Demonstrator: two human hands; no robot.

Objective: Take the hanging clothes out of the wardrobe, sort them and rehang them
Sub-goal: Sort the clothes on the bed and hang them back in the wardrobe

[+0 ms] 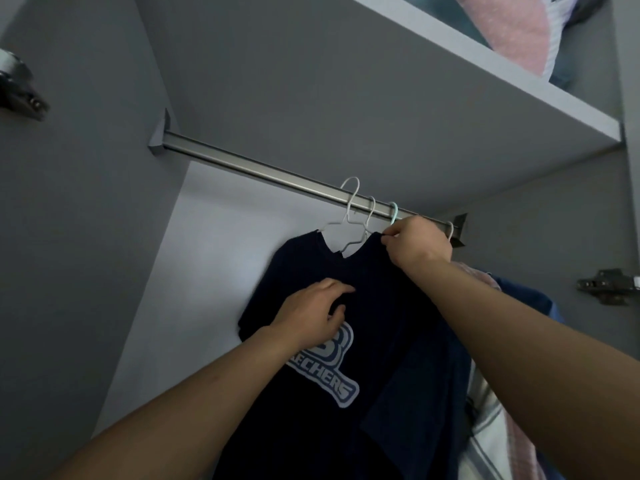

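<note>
Two hands work on a dark navy T-shirt with a pale blue printed logo (332,341), which hangs from a thin white wire hanger (349,216) on the brushed metal wardrobe rail (259,166). The right hand (417,242) is the nearer to the rail, raised just below it, pinching the shirt's shoulder at the collar. The left hand (311,306) lies lower, fingers curled into the chest fabric. From both grips the shirt's length falls straight down, hook above, so lifting off looks the likely move.
</note>
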